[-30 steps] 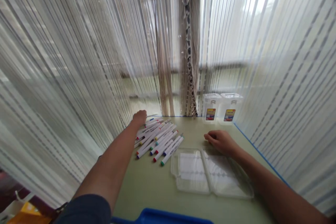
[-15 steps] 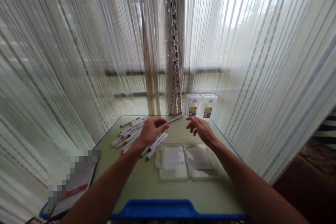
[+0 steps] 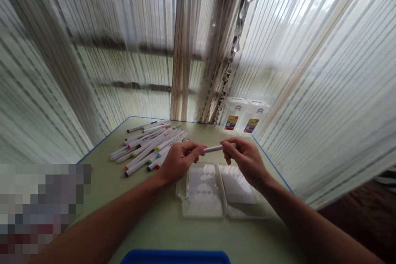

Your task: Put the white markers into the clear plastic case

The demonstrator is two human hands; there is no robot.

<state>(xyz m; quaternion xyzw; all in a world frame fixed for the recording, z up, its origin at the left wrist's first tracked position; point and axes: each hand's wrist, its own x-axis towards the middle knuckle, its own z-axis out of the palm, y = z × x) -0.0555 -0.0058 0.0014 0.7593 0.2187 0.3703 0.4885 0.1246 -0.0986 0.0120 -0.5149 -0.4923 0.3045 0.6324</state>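
A white marker (image 3: 213, 149) is held level between both hands, above the far edge of an open clear plastic case. My left hand (image 3: 182, 159) pinches its left end, and the fingers of my right hand (image 3: 244, 156) are closed on the right end. Both tips of the marker are covered by fingers. Below them the case (image 3: 202, 210) lies unfolded on the table, with a white sheet in each half. To the left of my left hand spreads a loose pile of white markers (image 3: 145, 148) with coloured ends.
Two clear plastic cases with handles and yellow-red labels (image 3: 231, 123) stand upright at the back right. The pale green table (image 3: 148, 214) has a blue rim. String curtains (image 3: 139, 66) hang right behind it. A pixelated patch hides the lower left.
My right hand has closed on the free end of the marker, which was held by my left hand alone. The marker sits more level, and the view has tilted and shifted.
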